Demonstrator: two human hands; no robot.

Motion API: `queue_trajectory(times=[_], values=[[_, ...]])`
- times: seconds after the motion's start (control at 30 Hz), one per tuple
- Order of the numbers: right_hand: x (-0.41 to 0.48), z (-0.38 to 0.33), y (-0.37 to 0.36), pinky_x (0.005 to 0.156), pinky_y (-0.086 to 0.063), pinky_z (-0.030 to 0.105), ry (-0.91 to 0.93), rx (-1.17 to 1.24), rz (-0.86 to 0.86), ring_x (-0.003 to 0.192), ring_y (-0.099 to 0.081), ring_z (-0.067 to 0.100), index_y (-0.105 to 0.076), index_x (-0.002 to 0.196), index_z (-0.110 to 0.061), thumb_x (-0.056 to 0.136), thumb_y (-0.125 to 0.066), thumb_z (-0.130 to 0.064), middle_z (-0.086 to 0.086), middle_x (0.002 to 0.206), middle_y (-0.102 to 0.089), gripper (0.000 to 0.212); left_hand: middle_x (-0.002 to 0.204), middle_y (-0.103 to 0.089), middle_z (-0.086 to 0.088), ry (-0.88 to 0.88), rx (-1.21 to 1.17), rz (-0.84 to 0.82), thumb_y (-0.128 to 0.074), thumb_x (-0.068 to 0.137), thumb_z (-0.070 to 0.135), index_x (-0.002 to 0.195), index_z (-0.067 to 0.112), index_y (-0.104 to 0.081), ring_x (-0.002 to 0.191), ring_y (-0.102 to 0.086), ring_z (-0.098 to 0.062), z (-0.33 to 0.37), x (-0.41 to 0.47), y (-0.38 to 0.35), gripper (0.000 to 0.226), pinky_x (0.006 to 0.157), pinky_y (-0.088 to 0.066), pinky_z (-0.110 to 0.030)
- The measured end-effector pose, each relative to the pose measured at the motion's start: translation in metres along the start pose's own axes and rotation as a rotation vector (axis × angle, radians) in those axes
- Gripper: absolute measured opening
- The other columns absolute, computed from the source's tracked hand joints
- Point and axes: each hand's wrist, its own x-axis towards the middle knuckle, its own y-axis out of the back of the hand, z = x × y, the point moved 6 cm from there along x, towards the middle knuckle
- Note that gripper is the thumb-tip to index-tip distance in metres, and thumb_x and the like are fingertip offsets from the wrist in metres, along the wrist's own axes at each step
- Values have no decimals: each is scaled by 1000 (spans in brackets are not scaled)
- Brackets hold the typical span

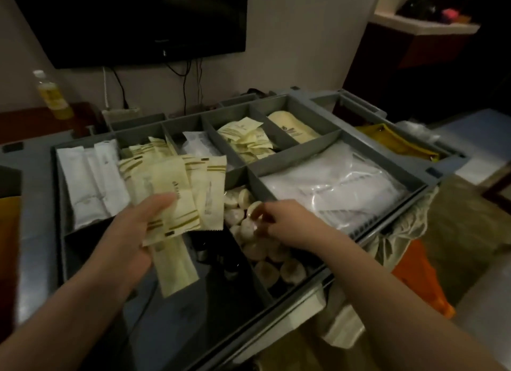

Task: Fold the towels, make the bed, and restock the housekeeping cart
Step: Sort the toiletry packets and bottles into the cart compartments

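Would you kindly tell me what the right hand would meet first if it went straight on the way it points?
The right hand points left into the pile of round soaps; it would meet those first, seemingly touching one now.

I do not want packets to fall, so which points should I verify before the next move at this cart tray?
1. Left hand grip on the cream packets: ok, the bundle is held against the palm.
2. Packets stacked evenly: not ok, they fan out.
3. Right hand hold on the round soaps: cannot tell, it only reaches them.
4. Room in the packets' compartment: cannot tell, the fan hides it.
5. Grey tray dividers upright: ok.
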Motion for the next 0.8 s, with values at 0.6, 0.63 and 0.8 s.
queue_trajectory(times=[0.6,0.63,0.8], values=[[22,8,-12,103,-27,34,516,-291,-121,120,-44,29,-64,117,-26,92,-53,-33,9,119,-60,27,75,-74,4,-121,-153,198,-55,90,13,119,13,-59,62,-70,-10,-23,-12,-105,29,44,-52,-23],[23,10,-13,102,-29,33,520,-290,-107,119,-45,28,-64,117,-28,92,-53,-35,8,120,-60,28,77,-74,4,-119,-171,214,-55,90,13,122,13,-58,63,-71,-11,-26,-13,-106,32,44,-52,-23],[14,9,7,99,-26,33,559,-213,44,119,-45,22,-62,120,-26,97,-47,-35,3,124,-61,29,99,-72,-1,-130,-207,247,-56,90,13,124,16,-57,75,-72,-13,-37,-9,-103,35,50,-54,-25]])
